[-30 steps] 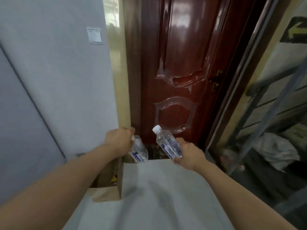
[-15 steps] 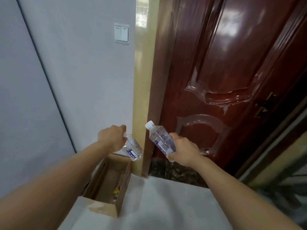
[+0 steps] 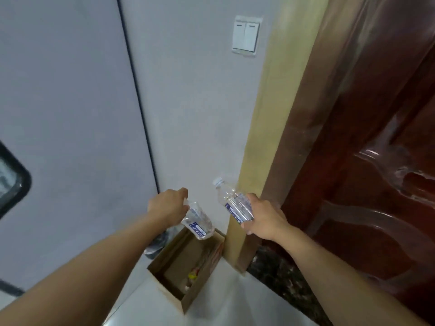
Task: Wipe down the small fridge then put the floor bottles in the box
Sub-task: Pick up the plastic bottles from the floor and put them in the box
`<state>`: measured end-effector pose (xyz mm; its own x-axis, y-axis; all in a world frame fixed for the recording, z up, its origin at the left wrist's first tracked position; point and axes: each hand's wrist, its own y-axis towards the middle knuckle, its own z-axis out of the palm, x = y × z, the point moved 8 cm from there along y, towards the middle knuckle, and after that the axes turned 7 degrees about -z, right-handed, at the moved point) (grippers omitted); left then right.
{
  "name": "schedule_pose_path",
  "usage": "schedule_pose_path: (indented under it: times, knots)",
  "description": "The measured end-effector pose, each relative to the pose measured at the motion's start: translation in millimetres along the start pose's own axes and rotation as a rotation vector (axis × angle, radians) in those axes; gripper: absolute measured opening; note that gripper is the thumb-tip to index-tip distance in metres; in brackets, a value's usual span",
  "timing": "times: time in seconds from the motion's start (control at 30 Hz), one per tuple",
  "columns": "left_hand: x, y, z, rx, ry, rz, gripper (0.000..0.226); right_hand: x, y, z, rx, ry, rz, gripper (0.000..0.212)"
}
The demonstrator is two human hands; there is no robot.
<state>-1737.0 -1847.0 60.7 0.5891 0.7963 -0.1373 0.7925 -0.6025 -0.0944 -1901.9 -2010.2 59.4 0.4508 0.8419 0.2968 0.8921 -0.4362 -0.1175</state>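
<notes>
My left hand (image 3: pixel 167 206) grips the neck end of a clear plastic bottle (image 3: pixel 199 221), which hangs base-down just above the far end of an open cardboard box (image 3: pixel 170 261). My right hand (image 3: pixel 263 217) grips the lower part of a second clear bottle (image 3: pixel 231 203) with a white cap pointing up and left, held to the right of the box and above it. The box stands on the pale floor against the wall corner, with small yellow and red scraps inside.
A grey wall with a double light switch (image 3: pixel 245 35) rises behind the box. A yellow door frame (image 3: pixel 270 137) and a dark red glossy door (image 3: pixel 376 161) stand to the right. A dark crumpled object (image 3: pixel 156 243) lies left of the box. Dark stone threshold (image 3: pixel 277 274) lies under the door.
The view has swung left and down, bringing the whole box into sight. Both hands with their bottles have moved over toward the box; the left bottle now hangs above its far end.
</notes>
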Motion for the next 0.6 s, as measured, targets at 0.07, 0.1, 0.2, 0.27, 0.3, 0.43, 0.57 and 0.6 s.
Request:
schedule_pose_path:
  times: [0.07,0.1,0.2,0.27,0.3,0.43,0.57,0.6]
  knots:
    - [6,11,8,0.007,-0.020,-0.099,0.031,-3,30,8,0.037,0.001,-0.091,0.069]
    - [8,16,12,0.008,-0.027,-0.151,0.030,-6,45,12,0.059,0.001,-0.133,0.069]
    - [11,20,31,0.011,-0.064,-0.296,0.031,-18,83,23,0.129,-0.001,-0.220,0.071]
    - [13,15,46,0.011,-0.105,-0.378,0.029,-24,102,33,0.175,-0.024,-0.267,0.070]
    - [15,12,54,0.015,-0.123,-0.414,0.027,-25,110,40,0.201,-0.040,-0.287,0.070]
    - [28,-2,84,0.076,-0.157,-0.535,0.023,-19,130,74,0.291,-0.047,-0.332,0.069]
    - [50,-6,107,0.109,-0.180,-0.640,0.027,-8,147,109,0.342,-0.071,-0.339,0.069]
    - [56,-5,113,0.115,-0.190,-0.661,0.027,-6,152,117,0.352,-0.080,-0.332,0.069]
